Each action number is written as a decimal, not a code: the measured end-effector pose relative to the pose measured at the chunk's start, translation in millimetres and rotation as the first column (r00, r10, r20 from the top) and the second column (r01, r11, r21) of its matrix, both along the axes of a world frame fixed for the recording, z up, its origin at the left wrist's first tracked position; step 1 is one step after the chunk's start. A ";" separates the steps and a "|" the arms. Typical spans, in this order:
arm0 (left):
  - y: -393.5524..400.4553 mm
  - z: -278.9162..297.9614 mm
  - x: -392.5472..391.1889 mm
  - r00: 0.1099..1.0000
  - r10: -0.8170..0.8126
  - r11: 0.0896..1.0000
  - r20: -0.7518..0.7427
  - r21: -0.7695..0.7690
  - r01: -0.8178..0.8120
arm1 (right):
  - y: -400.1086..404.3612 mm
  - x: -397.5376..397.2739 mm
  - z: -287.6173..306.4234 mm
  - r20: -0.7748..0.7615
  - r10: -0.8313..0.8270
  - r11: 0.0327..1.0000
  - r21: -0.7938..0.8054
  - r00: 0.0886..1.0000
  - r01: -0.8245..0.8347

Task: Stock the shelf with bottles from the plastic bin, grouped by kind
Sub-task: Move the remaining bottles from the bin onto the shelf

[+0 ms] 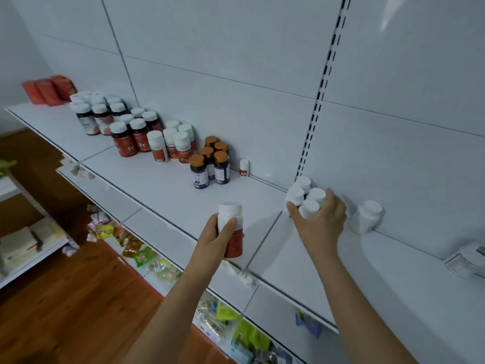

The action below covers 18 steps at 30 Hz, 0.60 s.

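My left hand (219,236) grips a white-capped bottle with a red label (231,227), held just above the front of the white shelf (162,185). My right hand (321,219) reaches to the shelf's back wall, its fingers spread around a cluster of several plain white bottles (304,197). One more white bottle (366,216) stands alone to the right of that hand. Further left stand purple-labelled bottles with orange caps (211,162), a tiny white bottle (244,167), red-labelled white-capped bottles (172,145) and dark "Fe" bottles (131,139). The plastic bin is out of view.
Red packs (48,90) sit at the shelf's far left end. A clear plastic object (467,260) lies on the shelf at the right edge. Lower shelves hold packets (136,250). Wooden floor (65,298) lies below, with another rack (23,245) at the left.
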<state>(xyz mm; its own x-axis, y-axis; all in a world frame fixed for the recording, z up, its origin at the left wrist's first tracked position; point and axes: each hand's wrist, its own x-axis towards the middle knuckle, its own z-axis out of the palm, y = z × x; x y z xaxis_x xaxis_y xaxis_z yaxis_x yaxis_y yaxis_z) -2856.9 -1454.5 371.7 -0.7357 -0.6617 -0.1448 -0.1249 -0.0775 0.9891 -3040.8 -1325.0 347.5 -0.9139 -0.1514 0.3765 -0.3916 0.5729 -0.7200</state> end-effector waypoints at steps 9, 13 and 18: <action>-99.5 9.1 66.8 0.998 -0.034 0.994 -0.044 -0.109 0.029 | -112.8 84.3 72.9 -0.050 0.238 0.953 -0.180 0.970 -0.243; -141.5 7.2 91.2 0.998 0.010 0.993 -0.055 -0.114 -0.016 | -168.7 103.5 79.1 -0.072 0.328 0.931 -0.144 0.942 -0.335; -199.1 -3.3 104.1 0.994 0.080 0.991 -0.071 -0.101 -0.087 | -234.1 110.3 67.6 -0.117 0.431 0.900 -0.019 0.895 -0.436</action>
<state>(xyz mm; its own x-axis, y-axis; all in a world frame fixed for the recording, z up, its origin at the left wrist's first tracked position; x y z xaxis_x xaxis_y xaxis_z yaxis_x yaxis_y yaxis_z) -2752.8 -1653.6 368.4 -0.6828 -0.7302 -0.0246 -0.0557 0.0185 0.9983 -2930.4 -1559.1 415.1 -0.7153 -0.5048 0.4832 -0.6698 0.2981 -0.6801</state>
